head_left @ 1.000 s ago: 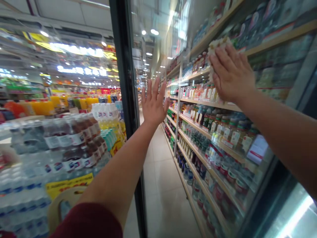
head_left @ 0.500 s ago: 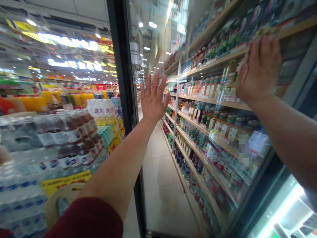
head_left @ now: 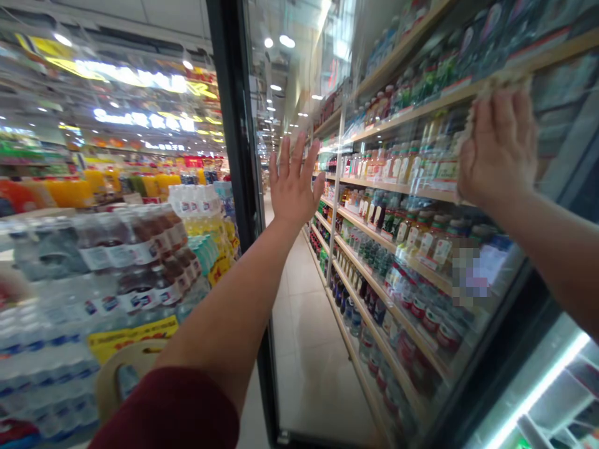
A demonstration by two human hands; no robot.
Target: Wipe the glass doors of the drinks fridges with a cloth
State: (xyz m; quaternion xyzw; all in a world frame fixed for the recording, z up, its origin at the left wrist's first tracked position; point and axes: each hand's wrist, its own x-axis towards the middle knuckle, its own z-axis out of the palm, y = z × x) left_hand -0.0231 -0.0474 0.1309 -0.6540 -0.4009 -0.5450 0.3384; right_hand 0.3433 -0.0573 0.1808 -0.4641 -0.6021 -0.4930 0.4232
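I am looking at a glass door [head_left: 327,299] standing open in a shop aisle. My left hand [head_left: 294,184] is lying flat on it, fingers spread. My right hand [head_left: 498,153] is pressing a cloth [head_left: 496,81] against its upper pane, fingers extended.

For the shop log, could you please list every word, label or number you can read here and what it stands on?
None can be read.
Clear plastic bottles' labels: blurred.
Yellow price sign: blurred.
Lit ceiling signs: blurred.
Shelf tag behind the glass fridge door: pixelated.
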